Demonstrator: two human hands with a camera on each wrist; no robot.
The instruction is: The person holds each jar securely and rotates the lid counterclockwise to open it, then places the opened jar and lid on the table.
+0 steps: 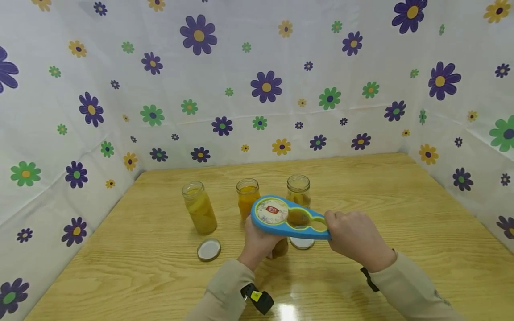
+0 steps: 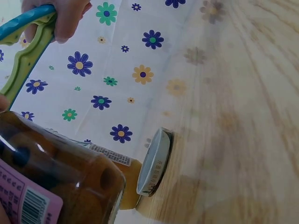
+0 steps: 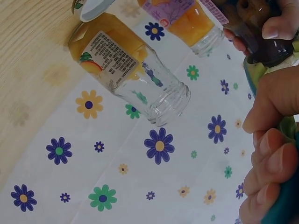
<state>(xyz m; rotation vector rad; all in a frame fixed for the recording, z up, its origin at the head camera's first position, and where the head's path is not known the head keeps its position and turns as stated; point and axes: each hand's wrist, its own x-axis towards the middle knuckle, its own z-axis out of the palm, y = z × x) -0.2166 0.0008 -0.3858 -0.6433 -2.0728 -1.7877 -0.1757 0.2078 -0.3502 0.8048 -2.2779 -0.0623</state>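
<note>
In my left hand [image 1: 257, 243] I hold a glass jar [image 2: 70, 172] of dark round fruit, with a pink label, above the table. A blue and green jar opener [image 1: 289, 232] lies around its patterned lid [image 1: 272, 211]. My right hand [image 1: 357, 236] grips the narrow end of the opener, fingers curled round it, as the right wrist view also shows. Most of the held jar is hidden by the opener and the left hand in the head view.
Behind the hands stand three lidless jars of yellow or orange fruit: a left one [image 1: 202, 214], a middle one [image 1: 246, 200] and a right one [image 1: 299, 196]. Two loose lids, a left lid [image 1: 209, 249] and a right lid [image 1: 302, 243], lie on the wooden table [image 1: 120, 263]. Flowered cloth surrounds it.
</note>
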